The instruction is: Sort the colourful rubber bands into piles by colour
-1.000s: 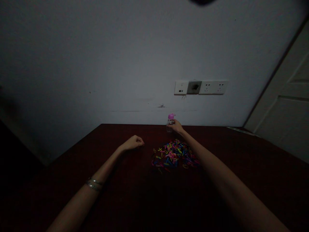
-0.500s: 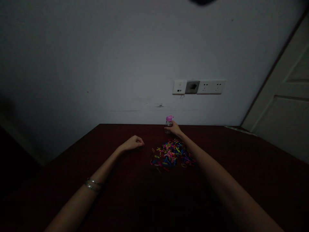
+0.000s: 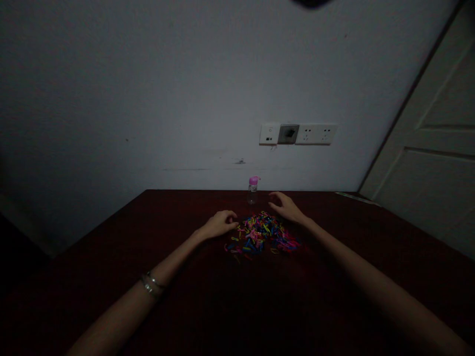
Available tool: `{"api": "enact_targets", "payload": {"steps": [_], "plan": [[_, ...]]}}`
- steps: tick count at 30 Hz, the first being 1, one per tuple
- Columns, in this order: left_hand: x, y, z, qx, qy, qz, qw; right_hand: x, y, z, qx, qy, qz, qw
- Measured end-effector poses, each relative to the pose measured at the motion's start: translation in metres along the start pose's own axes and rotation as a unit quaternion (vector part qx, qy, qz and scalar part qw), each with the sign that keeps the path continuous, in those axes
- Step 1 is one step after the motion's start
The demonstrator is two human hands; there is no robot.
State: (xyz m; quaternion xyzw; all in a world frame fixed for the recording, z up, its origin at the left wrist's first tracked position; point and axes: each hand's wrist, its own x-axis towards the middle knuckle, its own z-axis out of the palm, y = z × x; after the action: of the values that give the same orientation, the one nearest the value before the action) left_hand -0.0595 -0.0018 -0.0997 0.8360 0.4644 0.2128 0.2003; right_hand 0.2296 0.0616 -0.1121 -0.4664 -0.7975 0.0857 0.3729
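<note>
Clips (image 3: 260,231), small, multi-col., lie in a loose heap on the dark red table (image 3: 178,202), mid-view, a few strays at the near L edge. Light poor; single clips hard to tell apart.

Bottle (image 3: 252,197), clear w/ pink cap (image 3: 254,181), stands upright just beyond the heap, nr the wall (image 3: 193,99). Contents, if any: can't tell, too dim.

Change noted: R hand (image 3: 285,206) was round the bottle half a sec. ago; now off it, w/ a visible gap between. Bottle stands unaided. L hand (image 3: 218,225), prev. well apart from the clips, is now at the heap's L edge. In my judgement: bottle no longer ties up a hand, so both are free at the heap.

State of hands: R approx. half open, fingers bent, thumb apart, nothing in it. L part-curled, small gap between thumb & fingers, nothing seen in it; whether fingertips touch the outermost clips, can't tell. Bracelets (image 3: 150,286) on L wrist.

Also obs.: sockets (image 3: 315,134) on wall, R of bottle; door (image 3: 426,173) far R.
</note>
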Motion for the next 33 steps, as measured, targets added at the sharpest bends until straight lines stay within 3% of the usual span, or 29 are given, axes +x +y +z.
{"api": "enact_targets", "payload": {"steps": [4,7,12,14,18,20,23,25,28,33], "plan": [[0.017,0.027,0.026,0.072,0.004,0.038,0.997,-0.038,-0.019,-0.005,-0.082,-0.117,-0.025,0.989],[0.029,0.042,0.044,0.111,-0.018,0.031,0.993,-0.053,-0.029,0.001,-0.13,-0.158,-0.031,0.978],[0.047,0.044,0.06,0.114,-0.021,0.033,0.993,-0.054,-0.029,0.006,-0.139,-0.163,-0.059,0.975],[0.055,0.038,0.06,0.085,0.02,0.033,0.996,-0.048,-0.028,0.003,-0.114,-0.147,-0.073,0.98],[0.066,0.026,0.049,0.011,0.105,0.036,0.994,-0.037,-0.029,-0.008,-0.03,-0.059,-0.07,0.995],[0.065,0.024,0.043,-0.048,0.065,0.055,0.995,-0.035,-0.033,-0.014,0.015,-0.054,-0.056,0.997],[0.058,0.026,0.034,-0.149,-0.044,0.06,0.986,-0.039,-0.041,-0.022,0.07,-0.144,-0.027,0.987],[0.053,0.025,0.03,-0.188,-0.06,0.04,0.98,-0.045,-0.045,-0.028,0.098,-0.191,-0.013,0.977],[0.051,0.013,0.024,-0.2,-0.003,-0.004,0.98,-0.051,-0.043,-0.034,0.123,-0.179,-0.001,0.976],[0.054,-0.02,0.017,-0.229,0.15,-0.089,0.958,-0.059,-0.009,-0.041,0.028,-0.062,0.031,0.997]]}}
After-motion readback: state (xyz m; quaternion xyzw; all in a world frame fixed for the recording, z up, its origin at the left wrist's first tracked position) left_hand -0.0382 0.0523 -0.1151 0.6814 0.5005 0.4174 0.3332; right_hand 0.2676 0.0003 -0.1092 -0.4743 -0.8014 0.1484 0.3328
